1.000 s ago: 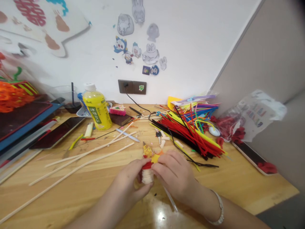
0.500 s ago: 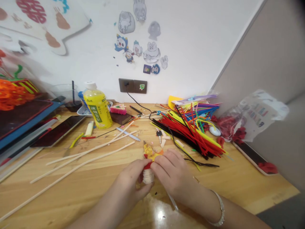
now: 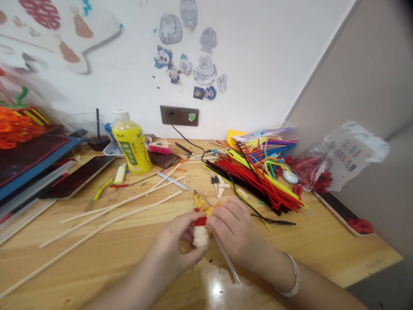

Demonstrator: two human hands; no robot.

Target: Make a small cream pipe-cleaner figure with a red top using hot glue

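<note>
Near the table's front, my left hand (image 3: 176,243) is closed around a small craft piece (image 3: 201,236) with a cream ribbed lower part and a red band on top. Its thumb presses under the cream coils while the index finger lies by the red band. My right hand (image 3: 234,234) is closed, fingertips pinched at the right side of the red band; what they pinch is hidden. Yellow material (image 3: 209,211) shows just behind these fingers, and a mottled yellow pointed piece (image 3: 200,201) sits beyond it. From below the right hand a clear translucent rod (image 3: 229,262) slants toward me.
Pale fuzzy stems (image 3: 106,217) lie across the left. A yellow drink bottle (image 3: 132,144) stands behind them, beside a dark tablet (image 3: 79,176). Coloured pipe cleaners (image 3: 258,181) heap at right, with a key (image 3: 215,183) nearby. A phone (image 3: 342,213) lies at the right edge.
My right fingers have shifted slightly right and up, uncovering more of the red band and cream coils. More of the clear rod shows below the right hand.
</note>
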